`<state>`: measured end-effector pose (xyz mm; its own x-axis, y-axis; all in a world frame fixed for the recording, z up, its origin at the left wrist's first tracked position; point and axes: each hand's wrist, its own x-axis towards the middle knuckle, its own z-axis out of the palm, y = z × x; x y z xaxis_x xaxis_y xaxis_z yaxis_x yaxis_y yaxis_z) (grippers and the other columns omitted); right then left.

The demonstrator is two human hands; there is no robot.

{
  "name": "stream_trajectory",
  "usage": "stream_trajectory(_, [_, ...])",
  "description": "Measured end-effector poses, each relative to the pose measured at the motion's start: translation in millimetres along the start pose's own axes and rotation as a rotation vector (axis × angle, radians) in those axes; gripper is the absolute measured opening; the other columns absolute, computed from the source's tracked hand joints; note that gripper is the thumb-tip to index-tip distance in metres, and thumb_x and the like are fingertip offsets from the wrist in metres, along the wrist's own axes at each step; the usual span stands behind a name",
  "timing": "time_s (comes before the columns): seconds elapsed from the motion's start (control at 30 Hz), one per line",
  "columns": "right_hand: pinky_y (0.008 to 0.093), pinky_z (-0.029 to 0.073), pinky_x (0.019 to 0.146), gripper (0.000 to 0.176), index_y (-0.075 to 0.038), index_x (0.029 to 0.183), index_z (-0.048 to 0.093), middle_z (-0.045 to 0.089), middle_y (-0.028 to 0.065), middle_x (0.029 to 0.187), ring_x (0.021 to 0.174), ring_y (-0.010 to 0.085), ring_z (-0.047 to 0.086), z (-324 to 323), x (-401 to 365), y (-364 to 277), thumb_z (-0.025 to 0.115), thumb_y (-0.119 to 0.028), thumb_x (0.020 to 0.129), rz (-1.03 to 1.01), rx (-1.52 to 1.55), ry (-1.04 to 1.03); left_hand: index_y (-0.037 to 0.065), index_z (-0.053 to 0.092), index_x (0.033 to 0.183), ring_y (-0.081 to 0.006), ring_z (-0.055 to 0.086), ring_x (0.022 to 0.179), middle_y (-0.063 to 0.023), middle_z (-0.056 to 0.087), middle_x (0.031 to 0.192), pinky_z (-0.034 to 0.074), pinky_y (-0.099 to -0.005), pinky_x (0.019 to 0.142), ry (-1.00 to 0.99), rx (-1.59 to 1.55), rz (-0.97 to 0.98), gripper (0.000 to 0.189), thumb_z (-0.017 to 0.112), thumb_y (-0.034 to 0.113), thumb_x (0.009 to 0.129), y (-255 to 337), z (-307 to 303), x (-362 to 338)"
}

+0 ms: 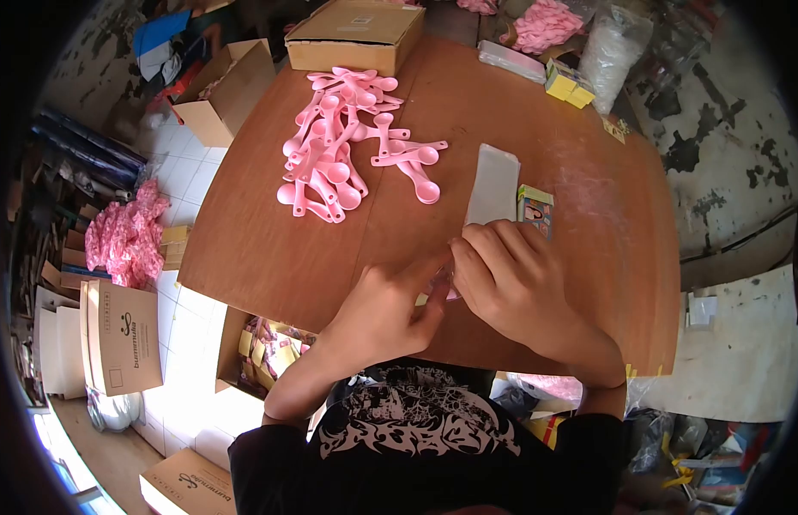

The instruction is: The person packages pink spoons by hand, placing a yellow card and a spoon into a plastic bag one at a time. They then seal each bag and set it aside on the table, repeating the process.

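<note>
We pinch a small, mostly hidden thing (439, 286) between our left hand (383, 311) and right hand (512, 273), the fingers of both drawn in narrow, over the near part of the counter (279, 266). White sleeves (494, 184) and a little box (535, 209) lie just beyond our right hand.

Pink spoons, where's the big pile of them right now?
In the head view, the pink spoons are on the left half of the table, just this side of the flat cardboard box.
</note>
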<state>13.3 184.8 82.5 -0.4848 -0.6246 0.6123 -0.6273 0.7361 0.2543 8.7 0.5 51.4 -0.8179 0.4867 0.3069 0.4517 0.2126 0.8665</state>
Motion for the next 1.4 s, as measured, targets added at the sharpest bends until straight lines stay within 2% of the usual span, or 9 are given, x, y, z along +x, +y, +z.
stream_trajectory(0.23, [0.0338, 0.049, 0.059, 0.021, -0.004, 0.073, 0.061, 0.055, 0.0067, 0.072, 0.061, 0.0212, 0.057, -11.5, -15.3, 8.3, 0.063, 0.008, 0.055, 0.353, 0.507, 0.171, -0.003, 0.063, 0.116, -0.0301, 0.072, 0.077, -0.0191, 0.070, 0.090, 0.055, -0.0342, 0.067, -0.035, -0.134, 0.195, 0.033, 0.062, -0.006, 0.083, -9.6, 13.5, 0.7])
stream_trajectory(0.4, [0.0282, 0.047, 0.071, 0.006, -0.001, 0.081, 0.063, 0.060, 0.0089, 0.084, 0.076, 0.0173, 0.058, -48.4, -40.9, 40.2, 0.061, 0.001, 0.075, 0.681, 1.204, 0.431, -0.005, 0.064, 0.116, -0.0160, 0.071, 0.088, -0.0151, 0.073, 0.096, 0.056, -0.0279, 0.079, 0.107, -0.412, 0.182, 0.031, 0.063, -0.008, 0.085, -12.0, 22.0, -4.1])
stream_trajectory(0.53, [0.0325, 0.047, 0.072, 0.011, -0.005, 0.083, 0.062, 0.056, 0.0078, 0.081, 0.075, 0.0199, 0.056, -58.8, -97.2, 138.1, 0.062, -0.016, 0.080, 0.384, 1.770, 0.487, -0.007, 0.065, 0.113, -0.0185, 0.072, 0.085, -0.0167, 0.073, 0.094, 0.056, -0.0272, 0.075, 0.327, -0.373, 0.294, 0.027, 0.064, -0.007, 0.086, -11.6, 26.0, 0.6])
stream_trajectory(0.6, [0.0352, 0.049, 0.069, 0.021, -0.003, 0.097, 0.065, 0.061, 0.0091, 0.086, 0.074, 0.0228, 0.060, -18.2, -172.2, 198.6, 0.063, -0.015, 0.080, 0.950, 1.738, 0.351, -0.007, 0.062, 0.115, -0.0185, 0.071, 0.087, -0.0157, 0.072, 0.094, 0.056, -0.0284, 0.078, 0.311, -0.342, 0.256, 0.027, 0.063, -0.007, 0.088, -14.7, 27.7, 2.2])
stream_trajectory(0.67, [0.0366, 0.052, 0.069, 0.032, -0.003, 0.114, 0.064, 0.068, 0.0088, 0.096, 0.075, 0.0250, 0.064, 37.8, -228.5, 211.0, 0.060, -0.010, 0.083, 1.316, -0.045, -0.296, -0.008, 0.060, 0.117, -0.0186, 0.069, 0.090, -0.0148, 0.071, 0.094, 0.055, -0.0297, 0.081, 0.288, -0.315, 0.212, 0.028, 0.062, -0.006, 0.090, -19.3, 32.0, -0.4])
stream_trajectory(0.8, [0.0351, 0.053, 0.069, 0.036, -0.006, 0.122, 0.064, 0.070, 0.0089, 0.106, 0.077, 0.0232, 0.067, 26.8, -158.8, 131.2, 0.062, -0.010, 0.087, 1.244, -0.073, 0.050, -0.008, 0.059, 0.119, -0.0157, 0.069, 0.087, -0.0136, 0.071, 0.095, 0.056, -0.0276, 0.079, 0.304, -0.248, 0.162, 0.028, 0.061, -0.005, 0.090, -29.1, 35.0, 8.6])
stream_trajectory(0.93, [0.0297, 0.052, 0.078, 0.041, -0.002, 0.117, 0.065, 0.069, 0.0096, 0.107, 0.088, 0.0166, 0.066, 16.8, -104.1, 68.3, 0.078, -0.020, 0.083, 0.710, 0.977, -0.040, -0.006, 0.064, 0.114, -0.0187, 0.072, 0.085, -0.0163, 0.072, 0.095, 0.058, -0.0276, 0.071, 0.342, -0.329, 0.087, 0.028, 0.063, -0.005, 0.086, -37.1, 44.5, 12.5])
stream_trajectory(1.0, [0.0297, 0.052, 0.082, 0.042, 0.000, 0.116, 0.065, 0.069, 0.0079, 0.108, 0.093, 0.0147, 0.065, 15.7, -79.6, 32.8, 0.079, -0.020, 0.082, 0.645, 1.043, -0.104, -0.006, 0.060, 0.119, -0.0175, 0.070, 0.086, -0.0142, 0.071, 0.096, 0.057, -0.0275, 0.074, 0.302, -0.348, 0.045, 0.031, 0.063, -0.005, 0.088, -36.3, 44.6, 11.6])
stream_trajectory(1.4, [0.0251, 0.056, 0.077, 0.019, 0.007, 0.105, 0.065, 0.070, 0.0089, 0.096, 0.088, 0.0132, 0.068, 52.7, -84.7, -3.1, 0.062, -0.009, 0.096, 1.027, 1.473, -0.117, -0.003, 0.063, 0.115, -0.0126, 0.066, 0.089, -0.0080, 0.069, 0.094, 0.054, -0.0255, 0.081, 0.035, -0.589, -0.231, 0.029, 0.069, -0.002, 0.087, -76.5, 22.8, 2.4])
